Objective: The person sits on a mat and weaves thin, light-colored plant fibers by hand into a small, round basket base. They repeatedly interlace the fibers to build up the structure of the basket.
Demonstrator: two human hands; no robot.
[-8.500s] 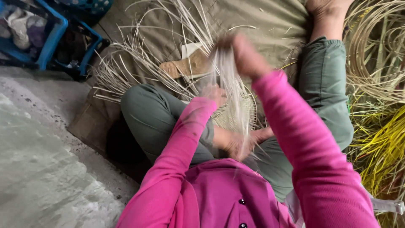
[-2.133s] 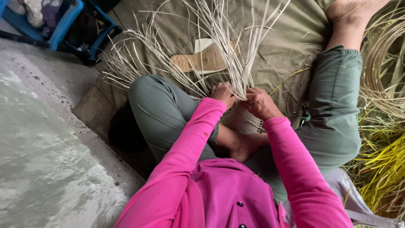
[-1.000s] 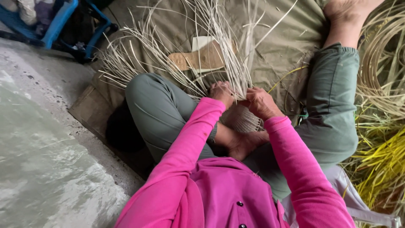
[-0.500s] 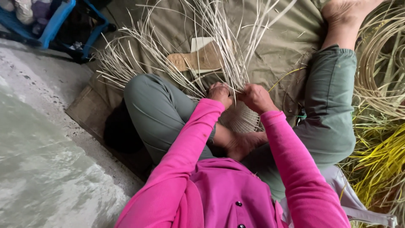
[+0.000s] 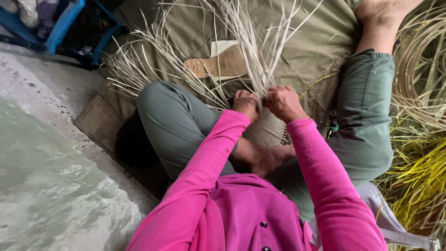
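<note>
A small pale woven basket (image 5: 268, 131) rests between my folded legs, its bottom half woven tight. Long loose cane strips (image 5: 241, 37) rise from it and fan out over the olive mat (image 5: 306, 51). My left hand (image 5: 245, 105) pinches strips at the basket's rim on the left. My right hand (image 5: 284, 102) grips the strips right beside it, the two hands almost touching. Both sleeves are bright pink. My bare foot (image 5: 269, 158) lies under the basket.
A flat tan sole-shaped piece (image 5: 218, 65) on white card lies on the mat beyond the basket. A blue crate (image 5: 60, 28) stands at the top left. Coils of cane (image 5: 418, 69) and yellow strips (image 5: 418, 176) lie at the right. Grey concrete floor (image 5: 46, 186) is at the left.
Long ago my right hand was raised high pulling strips upward; it has come down to the rim. Over the last second both hands stay together at the rim with small shifts.
</note>
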